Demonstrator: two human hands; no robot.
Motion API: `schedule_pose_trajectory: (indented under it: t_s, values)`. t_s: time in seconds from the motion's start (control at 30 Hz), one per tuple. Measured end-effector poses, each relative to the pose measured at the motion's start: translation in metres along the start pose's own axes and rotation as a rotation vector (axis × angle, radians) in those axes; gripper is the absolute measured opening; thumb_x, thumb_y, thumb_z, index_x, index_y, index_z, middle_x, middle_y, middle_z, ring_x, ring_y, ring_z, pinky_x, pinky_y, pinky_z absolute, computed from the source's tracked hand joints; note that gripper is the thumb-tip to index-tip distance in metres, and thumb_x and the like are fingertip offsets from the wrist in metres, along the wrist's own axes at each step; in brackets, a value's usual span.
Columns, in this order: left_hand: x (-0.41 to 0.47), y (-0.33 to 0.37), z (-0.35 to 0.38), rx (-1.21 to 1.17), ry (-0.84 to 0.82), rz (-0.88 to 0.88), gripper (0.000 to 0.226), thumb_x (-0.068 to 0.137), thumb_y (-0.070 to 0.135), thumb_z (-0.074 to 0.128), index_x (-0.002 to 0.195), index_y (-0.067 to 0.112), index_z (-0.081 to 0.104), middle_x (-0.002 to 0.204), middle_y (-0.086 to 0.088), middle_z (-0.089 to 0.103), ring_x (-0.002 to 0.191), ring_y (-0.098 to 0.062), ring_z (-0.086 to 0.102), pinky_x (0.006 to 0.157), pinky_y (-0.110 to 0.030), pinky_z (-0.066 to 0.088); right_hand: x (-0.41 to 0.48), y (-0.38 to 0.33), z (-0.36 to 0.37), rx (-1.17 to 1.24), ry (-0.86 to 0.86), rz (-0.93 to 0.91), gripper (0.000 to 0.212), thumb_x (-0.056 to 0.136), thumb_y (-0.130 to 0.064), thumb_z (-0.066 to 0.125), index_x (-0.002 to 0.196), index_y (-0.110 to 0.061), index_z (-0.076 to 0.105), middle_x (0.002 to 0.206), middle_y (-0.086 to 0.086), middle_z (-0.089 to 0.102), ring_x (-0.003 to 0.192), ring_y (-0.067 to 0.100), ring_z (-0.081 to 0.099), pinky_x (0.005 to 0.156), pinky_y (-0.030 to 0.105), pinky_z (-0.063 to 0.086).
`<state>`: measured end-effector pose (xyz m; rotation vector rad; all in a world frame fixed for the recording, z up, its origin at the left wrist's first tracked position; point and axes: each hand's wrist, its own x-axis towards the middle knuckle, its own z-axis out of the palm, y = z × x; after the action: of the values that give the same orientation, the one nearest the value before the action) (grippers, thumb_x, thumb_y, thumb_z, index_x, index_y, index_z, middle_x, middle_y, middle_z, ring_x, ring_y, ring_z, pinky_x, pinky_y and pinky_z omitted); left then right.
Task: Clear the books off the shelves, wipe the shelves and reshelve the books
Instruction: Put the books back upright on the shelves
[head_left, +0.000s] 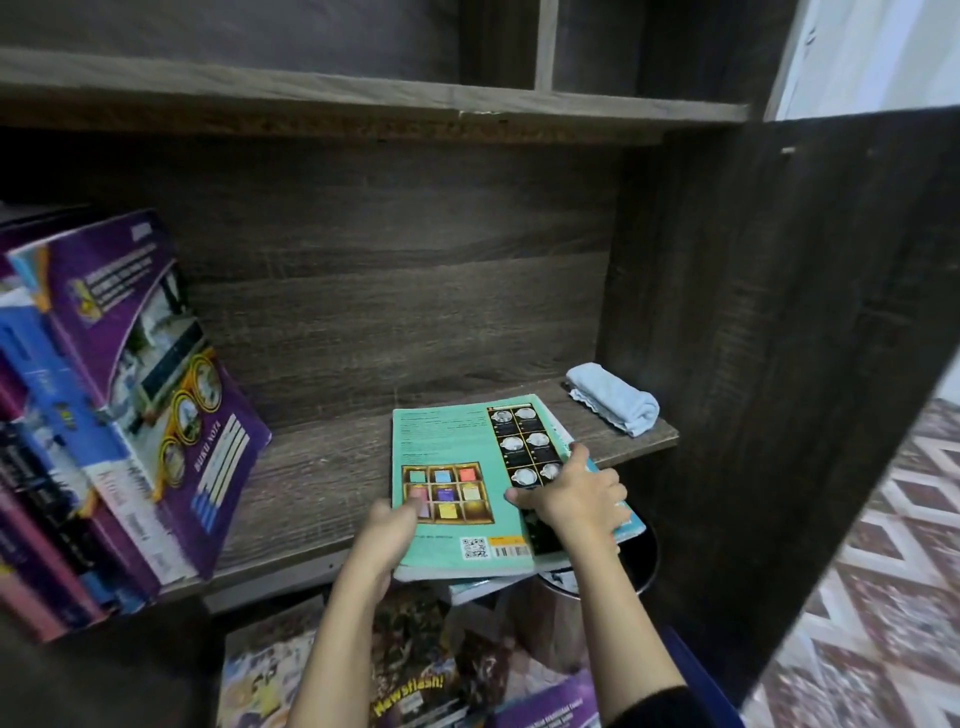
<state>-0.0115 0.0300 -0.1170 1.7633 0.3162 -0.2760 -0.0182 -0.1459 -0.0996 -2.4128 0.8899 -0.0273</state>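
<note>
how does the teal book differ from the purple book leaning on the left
The teal book lies flat, overhanging the shelf edge; the purple book leans tilted against other books. The left hand and right hand grip the teal book; the purple book is untouched. Both are on the same shelf.

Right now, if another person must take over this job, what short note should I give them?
Left hand: grips the near left corner of the stack of thin teal paperback books.
Right hand: holds the stack's right edge.
The stack lies flat on the dark wooden shelf, overhanging its front edge. Purple and blue books lean at the shelf's left end. The folded light blue cloth lies at the back right, untouched. Colourful magazines lie below the shelf.
Whether this shelf is already wiped I cannot tell; check, then stand all books upright.
</note>
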Motion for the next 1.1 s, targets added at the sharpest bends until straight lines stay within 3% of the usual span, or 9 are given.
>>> schedule_pose_trajectory:
  t_s: [0.13, 0.27, 0.33, 0.5, 0.57, 0.7, 0.87, 1.0, 1.1]
  values:
    - [-0.008, 0.008, -0.009, -0.095, -0.040, -0.029, 0.019, 0.100, 0.017, 0.045, 0.100, 0.005, 0.060, 0.081, -0.011, 0.070, 0.069, -0.021, 0.066, 0.053, -0.026, 0.048, 0.004, 0.002, -0.007, 0.156, -0.090, 0.037, 0.091, 0.064, -0.044, 0.085, 0.134, -0.018, 0.034, 0.135, 0.014, 0.043, 0.127, 0.030, 0.043, 0.101, 0.041, 0.038]
    - [-0.010, 0.009, -0.022, -0.112, -0.054, -0.045, 0.023, 0.100, 0.013, 0.043, 0.087, 0.005, 0.061, 0.061, -0.008, 0.070, 0.062, -0.021, 0.066, 0.056, -0.031, 0.050, 0.010, 0.008, -0.015, 0.420, -0.187, 0.027, 0.045, 0.067, -0.022, 0.085, 0.097, -0.007, 0.055, 0.103, 0.011, 0.066, 0.089, 0.025, 0.064, 0.084, 0.035, 0.052]
    - [-0.012, 0.008, -0.026, -0.131, -0.070, -0.056, 0.025, 0.101, 0.016, 0.041, 0.088, 0.006, 0.061, 0.058, -0.007, 0.069, 0.055, -0.019, 0.066, 0.054, -0.030, 0.053, 0.012, 0.006, -0.015, 0.554, -0.199, 0.040, 0.033, 0.072, -0.016, 0.081, 0.090, -0.005, 0.055, 0.097, 0.012, 0.067, 0.088, 0.028, 0.066, 0.082, 0.037, 0.054]
    - [-0.013, 0.007, -0.033, -0.142, -0.082, -0.060, 0.023, 0.101, 0.019, 0.040, 0.091, 0.008, 0.058, 0.062, -0.007, 0.071, 0.062, -0.021, 0.067, 0.059, -0.034, 0.054, 0.009, -0.006, -0.009, 0.724, -0.467, 0.068, 0.053, 0.076, -0.005, 0.074, 0.115, -0.009, 0.038, 0.115, 0.021, 0.060, 0.097, 0.038, 0.064, 0.082, 0.057, 0.054]
    - [-0.014, 0.008, -0.035, -0.141, -0.072, -0.054, 0.023, 0.101, 0.018, 0.041, 0.089, 0.008, 0.058, 0.062, -0.008, 0.070, 0.057, -0.019, 0.067, 0.056, -0.032, 0.055, 0.008, -0.007, -0.009, 0.713, -0.510, 0.069, 0.049, 0.081, 0.000, 0.066, 0.119, -0.008, 0.037, 0.115, 0.022, 0.058, 0.098, 0.040, 0.064, 0.081, 0.059, 0.054]
    - [-0.017, 0.008, -0.036, -0.137, -0.043, -0.025, 0.021, 0.101, 0.015, 0.042, 0.089, 0.008, 0.058, 0.061, -0.006, 0.070, 0.052, -0.016, 0.067, 0.045, -0.026, 0.054, 0.005, -0.008, -0.010, 0.782, -0.493, 0.017, 0.040, 0.084, 0.011, 0.057, 0.119, -0.002, 0.046, 0.112, 0.024, 0.062, 0.098, 0.041, 0.063, 0.084, 0.057, 0.053]
    - [-0.017, 0.009, -0.043, -0.192, -0.027, 0.015, 0.019, 0.100, 0.018, 0.043, 0.094, 0.014, 0.061, 0.069, -0.005, 0.072, 0.065, -0.019, 0.069, 0.055, -0.030, 0.055, -0.009, -0.018, -0.024, 0.916, -0.408, -0.159, 0.044, 0.080, 0.017, 0.056, 0.118, -0.006, 0.055, 0.109, 0.020, 0.066, 0.101, 0.037, 0.063, 0.091, 0.051, 0.052]
    - [-0.016, 0.016, -0.051, -0.261, -0.010, 0.076, 0.017, 0.099, 0.018, 0.047, 0.101, 0.013, 0.063, 0.077, -0.005, 0.073, 0.063, -0.015, 0.070, 0.049, -0.024, 0.054, -0.025, -0.032, -0.046, 1.059, -0.390, -0.298, 0.040, 0.080, 0.016, 0.058, 0.106, -0.014, 0.060, 0.105, 0.019, 0.069, 0.100, 0.039, 0.065, 0.089, 0.055, 0.052]
    - [-0.017, 0.024, -0.058, -0.154, 0.084, 0.163, 0.021, 0.097, 0.020, 0.051, 0.113, 0.010, 0.061, 0.092, -0.003, 0.071, 0.072, -0.013, 0.066, 0.056, -0.024, 0.050, -0.042, -0.044, -0.057, 1.142, -0.353, -0.415, 0.041, 0.080, 0.018, 0.055, 0.102, -0.016, 0.062, 0.103, 0.018, 0.070, 0.099, 0.038, 0.066, 0.087, 0.054, 0.053]
